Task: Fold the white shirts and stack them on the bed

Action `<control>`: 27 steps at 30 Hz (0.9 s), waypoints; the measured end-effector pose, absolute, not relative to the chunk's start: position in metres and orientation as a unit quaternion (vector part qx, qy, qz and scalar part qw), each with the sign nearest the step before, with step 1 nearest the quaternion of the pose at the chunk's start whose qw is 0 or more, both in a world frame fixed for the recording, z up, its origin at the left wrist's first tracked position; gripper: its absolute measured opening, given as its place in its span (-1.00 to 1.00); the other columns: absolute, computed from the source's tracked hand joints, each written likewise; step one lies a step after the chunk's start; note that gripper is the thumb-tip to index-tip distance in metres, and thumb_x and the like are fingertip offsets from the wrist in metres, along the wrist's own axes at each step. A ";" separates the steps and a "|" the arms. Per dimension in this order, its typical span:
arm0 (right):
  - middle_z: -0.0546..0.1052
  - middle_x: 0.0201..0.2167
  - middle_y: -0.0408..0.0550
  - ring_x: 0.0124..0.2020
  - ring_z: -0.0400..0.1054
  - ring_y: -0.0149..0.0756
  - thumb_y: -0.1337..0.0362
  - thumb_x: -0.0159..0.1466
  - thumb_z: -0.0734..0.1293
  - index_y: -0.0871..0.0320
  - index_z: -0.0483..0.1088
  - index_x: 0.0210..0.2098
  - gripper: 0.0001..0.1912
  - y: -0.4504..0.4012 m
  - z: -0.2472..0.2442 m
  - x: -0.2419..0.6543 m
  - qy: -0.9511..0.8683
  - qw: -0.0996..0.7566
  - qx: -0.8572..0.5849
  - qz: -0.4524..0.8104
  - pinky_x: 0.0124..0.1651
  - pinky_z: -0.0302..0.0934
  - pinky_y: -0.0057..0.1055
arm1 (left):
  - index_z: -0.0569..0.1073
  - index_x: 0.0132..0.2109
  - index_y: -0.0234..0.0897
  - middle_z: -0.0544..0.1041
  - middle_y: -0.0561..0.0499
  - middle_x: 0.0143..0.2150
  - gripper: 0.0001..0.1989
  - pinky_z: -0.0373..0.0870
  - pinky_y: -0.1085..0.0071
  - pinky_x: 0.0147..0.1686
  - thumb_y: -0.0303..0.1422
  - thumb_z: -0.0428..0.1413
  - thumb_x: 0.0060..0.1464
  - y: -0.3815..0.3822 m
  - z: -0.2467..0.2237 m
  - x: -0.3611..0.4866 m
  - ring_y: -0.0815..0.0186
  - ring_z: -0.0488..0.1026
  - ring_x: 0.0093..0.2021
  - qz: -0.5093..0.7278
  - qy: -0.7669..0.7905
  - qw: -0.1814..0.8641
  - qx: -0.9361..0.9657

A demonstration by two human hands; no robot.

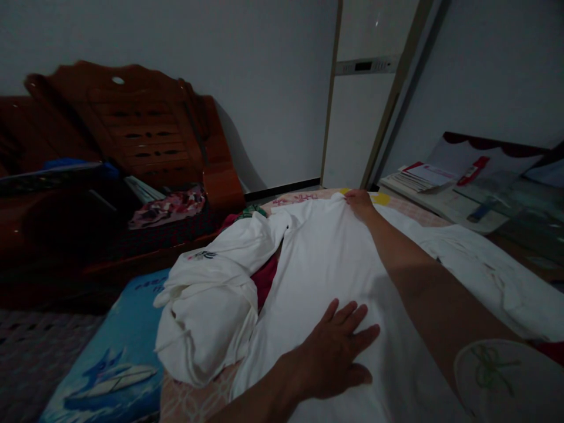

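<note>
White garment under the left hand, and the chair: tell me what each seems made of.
Garment: soft matte cloth, perhaps cotton knit; it drapes in gentle creases without shine, but the weave is too fine to make out.
Chair: probably wood, glossily varnished, judging by its reddish-brown carved back and highlights.

White cloth (324, 258) — flat; mostly smooth

Room above cloth (326, 258), bunched garment (209, 317) left
</note>
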State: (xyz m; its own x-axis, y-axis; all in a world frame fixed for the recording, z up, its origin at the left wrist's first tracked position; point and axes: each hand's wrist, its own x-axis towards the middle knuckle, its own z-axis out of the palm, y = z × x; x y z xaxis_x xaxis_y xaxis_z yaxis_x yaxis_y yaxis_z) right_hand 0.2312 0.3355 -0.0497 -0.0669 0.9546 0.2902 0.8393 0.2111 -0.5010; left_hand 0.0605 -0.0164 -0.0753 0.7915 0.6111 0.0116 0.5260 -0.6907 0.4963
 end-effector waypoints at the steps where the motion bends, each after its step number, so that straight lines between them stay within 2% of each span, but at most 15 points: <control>1: 0.59 -0.12 0.10 -0.02 0.43 -0.19 0.48 0.18 0.15 0.23 0.50 -0.11 -0.61 0.334 -0.053 0.231 -0.734 0.266 -0.617 0.099 0.07 0.30 -0.25 | -0.04 0.41 -0.08 -0.18 -0.10 0.47 -0.27 -0.26 -0.07 0.36 0.02 -0.02 0.21 -0.017 -0.075 0.061 0.04 -0.27 0.45 0.088 0.311 0.241 0.915; 3: 0.54 -0.01 0.17 0.10 0.36 -0.11 0.49 0.16 0.17 0.28 0.50 -0.09 -0.61 0.329 -0.060 0.231 -0.749 0.226 -0.614 0.104 0.20 0.18 -0.20 | -0.05 0.41 -0.08 -0.20 -0.10 0.47 -0.27 -0.27 -0.07 0.36 0.02 -0.03 0.22 -0.017 -0.076 0.061 0.04 -0.29 0.45 0.086 0.311 0.242 0.915; 6: 0.44 0.13 0.22 0.20 0.26 -0.05 0.47 0.16 0.20 0.34 0.40 0.08 -0.51 0.321 -0.068 0.232 -0.762 0.188 -0.610 0.109 0.28 0.08 -0.18 | -0.05 0.41 -0.08 -0.20 -0.11 0.47 -0.28 -0.27 -0.06 0.36 0.03 -0.05 0.22 -0.017 -0.075 0.061 0.06 -0.29 0.45 0.087 0.311 0.240 0.915; 9: 0.31 0.26 0.13 0.31 0.11 -0.11 0.42 0.23 0.18 0.31 0.24 0.24 -0.43 0.307 -0.069 0.228 -0.769 0.176 -0.606 0.100 0.36 -0.05 -0.20 | -0.03 0.41 -0.08 -0.17 -0.11 0.47 -0.28 -0.24 -0.06 0.36 0.04 -0.05 0.22 -0.017 -0.073 0.060 0.05 -0.26 0.45 0.089 0.311 0.240 0.915; 12: 0.18 0.34 0.13 0.37 -0.01 -0.16 0.31 0.34 0.09 0.34 0.16 0.29 -0.45 0.274 -0.073 0.211 -0.823 0.160 -0.542 0.057 0.40 -0.16 -0.23 | -0.03 0.41 -0.08 -0.16 -0.12 0.47 -0.27 -0.22 -0.06 0.36 0.04 -0.03 0.21 -0.017 -0.072 0.060 0.04 -0.25 0.45 0.090 0.311 0.236 0.916; 15: 0.11 0.37 0.12 0.37 0.00 -0.15 0.14 0.38 0.10 0.30 0.15 0.31 -0.42 0.234 -0.086 0.192 -0.892 0.116 -0.434 0.046 0.39 -0.13 -0.24 | -0.03 0.41 -0.08 -0.17 -0.13 0.47 -0.28 -0.22 -0.07 0.36 0.01 -0.02 0.22 -0.018 -0.073 0.061 0.03 -0.25 0.45 0.093 0.313 0.230 0.917; 18: 0.06 0.39 0.06 0.39 -0.07 -0.14 0.00 0.39 0.06 0.20 0.08 0.35 -0.36 0.219 -0.096 0.187 -0.898 0.079 -0.430 0.043 0.40 -0.18 -0.16 | -0.03 0.41 -0.07 -0.19 -0.14 0.47 -0.30 -0.23 -0.08 0.35 0.00 -0.03 0.22 -0.018 -0.075 0.062 0.03 -0.26 0.45 0.090 0.312 0.226 0.918; 23: -0.02 0.41 0.09 0.42 -0.18 -0.15 0.01 0.40 0.00 0.27 -0.01 0.37 -0.33 0.253 -0.080 0.202 -0.822 0.041 -0.565 0.057 0.41 -0.25 -0.17 | -0.04 0.41 -0.05 -0.20 -0.14 0.47 -0.28 -0.25 -0.08 0.35 0.05 -0.06 0.22 -0.015 -0.075 0.059 0.03 -0.25 0.45 0.077 0.301 0.231 0.922; 27: 0.07 0.38 0.14 0.40 -0.10 -0.12 0.04 0.40 0.02 0.30 0.07 0.35 -0.35 0.241 -0.068 0.208 -0.836 0.086 -0.540 0.056 0.40 -0.18 -0.18 | -0.03 0.41 -0.05 -0.18 -0.14 0.47 -0.27 -0.24 -0.08 0.35 0.07 -0.06 0.20 -0.012 -0.076 0.057 0.01 -0.22 0.44 0.086 0.293 0.229 0.924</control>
State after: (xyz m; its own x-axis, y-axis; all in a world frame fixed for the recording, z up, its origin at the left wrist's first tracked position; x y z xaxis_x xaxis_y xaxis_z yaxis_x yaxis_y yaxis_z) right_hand 0.2082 0.2406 -0.0683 -0.4026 0.9116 0.0834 0.8924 0.4111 -0.1860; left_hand 0.0566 -0.0119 -0.0764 0.8137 0.5807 0.0259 0.5016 -0.7239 0.4738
